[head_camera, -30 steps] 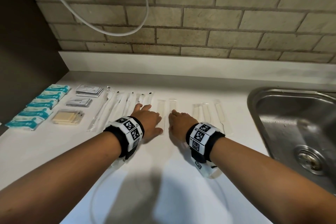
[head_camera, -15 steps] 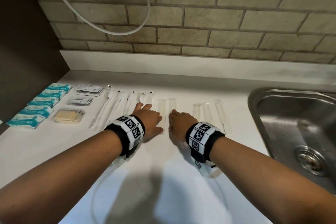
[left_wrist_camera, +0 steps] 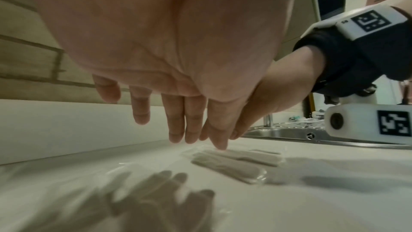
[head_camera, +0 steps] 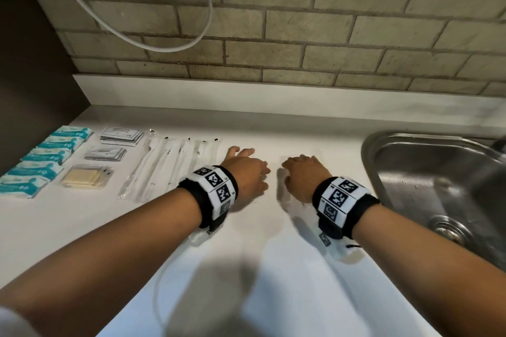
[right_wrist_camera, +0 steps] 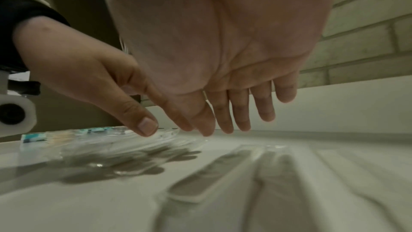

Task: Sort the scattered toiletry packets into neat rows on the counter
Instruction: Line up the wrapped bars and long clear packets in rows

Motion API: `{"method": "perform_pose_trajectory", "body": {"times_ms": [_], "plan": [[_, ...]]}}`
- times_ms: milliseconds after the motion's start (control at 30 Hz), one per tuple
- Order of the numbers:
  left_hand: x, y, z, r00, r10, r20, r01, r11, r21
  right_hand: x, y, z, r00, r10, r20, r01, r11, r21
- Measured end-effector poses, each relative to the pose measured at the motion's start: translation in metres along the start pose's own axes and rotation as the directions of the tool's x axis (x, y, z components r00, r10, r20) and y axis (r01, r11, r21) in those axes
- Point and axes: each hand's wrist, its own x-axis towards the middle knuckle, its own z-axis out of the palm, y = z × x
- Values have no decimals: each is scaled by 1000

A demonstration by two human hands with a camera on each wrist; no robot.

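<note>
Spreading apart, flat over the clear packets

Fingers (left_wrist_camera: 178, 130) straight, gripping nothing; left hand (head_camera: 246, 172) and right hand (head_camera: 301, 175) now wider apart than a second ago, covering flat strips (right_wrist_camera: 211, 174) beside the sink (head_camera: 438, 172). Rows at left look done.
</note>
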Motion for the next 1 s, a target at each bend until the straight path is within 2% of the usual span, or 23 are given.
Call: {"method": "perform_pose_trajectory", "body": {"times_ms": [100, 167, 533, 700, 1000], "plan": [[12, 27, 4, 994, 66, 86, -70, 996, 47, -12, 20, 1, 990, 36, 138, -20, 993, -119], [15, 38, 8, 988, 81, 135, -91, 993, 74, -19, 29, 5, 984, 16, 177, 11, 989, -146], [14, 30, 21, 994, 7, 108, -17, 996, 90, -15, 28, 25, 991, -90, 100, 88, 996, 25], [10, 25, 21, 995, -35, 96, 27, 997, 78, -11, 23, 26, 990, -113, 87, 110, 993, 38], [10, 21, 21, 992, -45, 117, 36, 996, 79, -12, 17, 28, 990, -117, 78, 106, 986, 131]]}}
